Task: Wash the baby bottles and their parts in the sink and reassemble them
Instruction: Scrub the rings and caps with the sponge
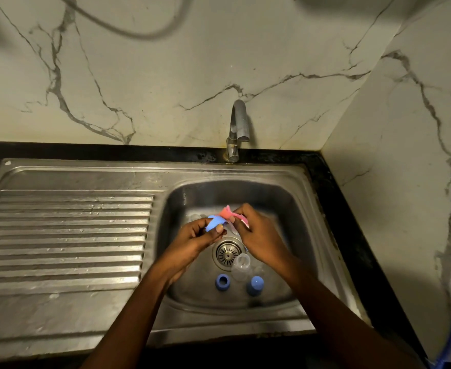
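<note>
The blue bottle part (pixel 215 223) is held over the sink basin (pixel 293 209), above the drain strainer (pixel 228 253), with a pink scrubber (pixel 229 214) touching it. Small and probably slick, it could slip out under the rubbing and drop among the clear bottle (pixel 241 265), blue ring (pixel 222 281) and blue cap (pixel 255 284) lying below. The left hand (pixel 195 241) pinches the part with curled fingers. The right hand (pixel 261 238) is closed around the scrubber.
</note>
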